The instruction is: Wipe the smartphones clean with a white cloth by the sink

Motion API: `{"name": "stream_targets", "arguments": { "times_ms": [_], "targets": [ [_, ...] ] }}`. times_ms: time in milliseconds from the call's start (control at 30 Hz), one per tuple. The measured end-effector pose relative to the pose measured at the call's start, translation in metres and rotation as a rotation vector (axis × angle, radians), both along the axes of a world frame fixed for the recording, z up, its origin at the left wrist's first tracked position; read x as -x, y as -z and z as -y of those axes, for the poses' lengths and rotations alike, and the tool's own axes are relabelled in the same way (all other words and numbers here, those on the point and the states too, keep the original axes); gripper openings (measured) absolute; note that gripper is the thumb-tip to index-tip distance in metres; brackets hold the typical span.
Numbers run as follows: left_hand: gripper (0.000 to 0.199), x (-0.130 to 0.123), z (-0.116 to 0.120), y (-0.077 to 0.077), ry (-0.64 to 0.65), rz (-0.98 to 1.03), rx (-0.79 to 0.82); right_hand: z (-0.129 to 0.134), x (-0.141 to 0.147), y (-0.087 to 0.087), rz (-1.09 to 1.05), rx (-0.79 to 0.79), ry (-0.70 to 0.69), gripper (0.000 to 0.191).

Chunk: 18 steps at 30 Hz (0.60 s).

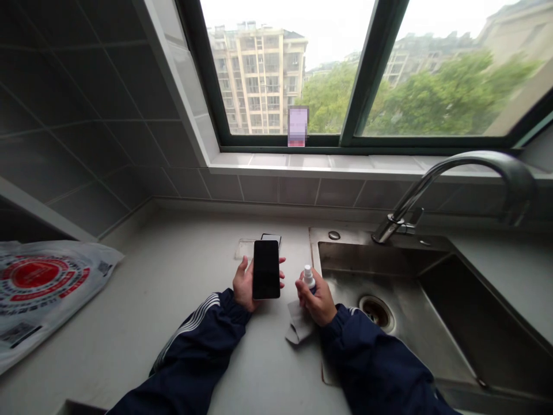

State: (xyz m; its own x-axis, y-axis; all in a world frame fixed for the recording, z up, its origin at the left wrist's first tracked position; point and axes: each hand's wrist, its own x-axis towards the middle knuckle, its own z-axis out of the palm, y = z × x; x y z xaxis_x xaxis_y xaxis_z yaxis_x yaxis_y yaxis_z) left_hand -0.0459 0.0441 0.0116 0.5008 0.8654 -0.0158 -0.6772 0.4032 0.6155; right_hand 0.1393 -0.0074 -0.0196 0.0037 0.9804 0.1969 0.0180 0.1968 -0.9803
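A smartphone (266, 270) with a dark screen rests in my left hand (244, 287), its screen turned up toward me. My left fingers curl around its right edge. To the right, my right hand (318, 300) grips a small spray bottle (308, 278) with a white nozzle pointing up. Most of the bottle is hidden by my fingers. A grey cloth (298, 329) hangs or lies just under my right hand; whether the fingers also hold it I cannot tell. Behind the phone, a clear phone case (244, 249) and a dark-edged flat object (272, 237) lie on the counter.
A steel sink (345, 276) is set into the counter (173, 271) at the right, with a curved faucet (406, 196) behind it. A white plastic bag (47, 282) with red print lies at the left. A window (280, 141) spans the back.
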Motion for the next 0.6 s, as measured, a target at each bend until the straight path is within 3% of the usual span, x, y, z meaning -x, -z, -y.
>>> {"name": "stream_targets", "arguments": {
  "times_ms": [167, 433, 600],
  "targets": [
    [0.068, -0.001, 0.002, -0.003, 0.011, 0.061, 0.070, 0.005, 0.002, -0.004, 0.193, -0.187, 0.034, 0.060],
    [0.059, -0.003, 0.004, 0.001, 0.027, 0.006, 0.069, 0.008, 0.008, -0.011, 0.351, -0.340, -0.159, 0.050],
    [0.057, -0.006, 0.006, 0.003, 0.062, -0.001, 0.036, 0.009, 0.011, -0.010, 0.357, -0.349, -0.161, 0.043]
  ]
}}
